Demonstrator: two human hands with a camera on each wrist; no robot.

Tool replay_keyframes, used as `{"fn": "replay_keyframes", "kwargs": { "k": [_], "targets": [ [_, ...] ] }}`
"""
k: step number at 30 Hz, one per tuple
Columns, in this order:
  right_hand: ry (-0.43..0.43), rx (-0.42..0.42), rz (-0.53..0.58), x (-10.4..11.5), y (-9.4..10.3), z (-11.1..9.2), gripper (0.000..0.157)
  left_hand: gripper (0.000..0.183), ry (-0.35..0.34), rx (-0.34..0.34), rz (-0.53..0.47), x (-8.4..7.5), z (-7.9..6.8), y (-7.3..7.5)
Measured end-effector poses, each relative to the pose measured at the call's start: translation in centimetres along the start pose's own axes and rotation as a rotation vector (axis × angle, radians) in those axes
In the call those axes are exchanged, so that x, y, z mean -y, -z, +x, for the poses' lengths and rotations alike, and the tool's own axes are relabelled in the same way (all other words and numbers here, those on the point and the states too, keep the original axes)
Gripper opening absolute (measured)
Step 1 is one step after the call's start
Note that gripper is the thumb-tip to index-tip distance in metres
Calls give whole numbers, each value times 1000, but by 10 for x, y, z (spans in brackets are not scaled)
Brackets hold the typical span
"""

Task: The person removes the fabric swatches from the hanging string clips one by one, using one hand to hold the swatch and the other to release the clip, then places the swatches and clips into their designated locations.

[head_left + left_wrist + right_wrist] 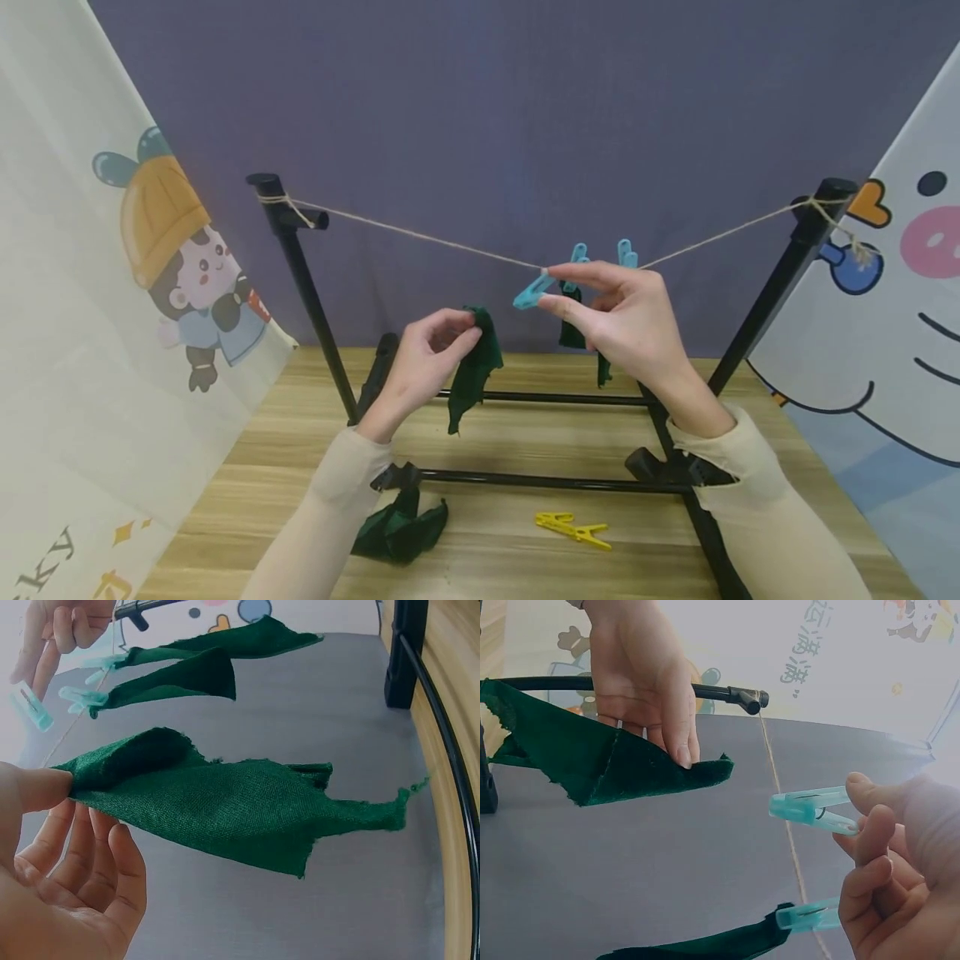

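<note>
My left hand [423, 362] pinches the top of a dark green cloth [476, 371] between thumb and fingers. The frayed cloth hangs below a string [420, 235], apart from it. In my right hand [637, 325], thumb and fingers pinch a light blue clothespin [799, 808] by its handle ends. In the right wrist view its nose overlaps the string; whether they touch I cannot tell. Two more green cloths, a nearer one [176, 682] and a farther one [247, 639], hang from the string by blue clothespins [82, 697], partly hidden by my right hand in the head view.
A black frame with a left post [300, 271] and a right post [780, 275] carries the string. On the wooden table [480, 575] lie a crumpled green cloth [405, 529] and yellow clothespins [572, 528]. Low black bars [525, 479] cross between the frame's sides.
</note>
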State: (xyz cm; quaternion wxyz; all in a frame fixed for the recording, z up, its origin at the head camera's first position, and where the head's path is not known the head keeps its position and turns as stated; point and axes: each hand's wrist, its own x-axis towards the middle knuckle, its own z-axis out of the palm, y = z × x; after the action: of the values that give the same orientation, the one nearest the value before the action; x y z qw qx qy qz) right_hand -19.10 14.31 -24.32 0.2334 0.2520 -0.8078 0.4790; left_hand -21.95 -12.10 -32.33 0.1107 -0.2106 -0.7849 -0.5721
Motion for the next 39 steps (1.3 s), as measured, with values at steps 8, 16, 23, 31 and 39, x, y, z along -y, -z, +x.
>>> {"fn": "replay_keyframes", "kwargs": {
  "k": [8,16,23,31,39],
  "targets": [
    [-3,13,-2,-4,-2,-4,28,26,-13,17,-8,2,-3,-2],
    [6,30,21,-8,-7,-8,28,26,-23,23,4,7,-5,-3],
    [-18,41,21,-12,-10,-15,28,27,1,18,18,11,-9,-4],
    [-24,53,40,-17,-15,-24,27,24,26,0,22,16,-13,-2],
    [-43,67,99,-25,-21,-36,27,24,54,2,-14,22,-18,-2]
  ]
}}
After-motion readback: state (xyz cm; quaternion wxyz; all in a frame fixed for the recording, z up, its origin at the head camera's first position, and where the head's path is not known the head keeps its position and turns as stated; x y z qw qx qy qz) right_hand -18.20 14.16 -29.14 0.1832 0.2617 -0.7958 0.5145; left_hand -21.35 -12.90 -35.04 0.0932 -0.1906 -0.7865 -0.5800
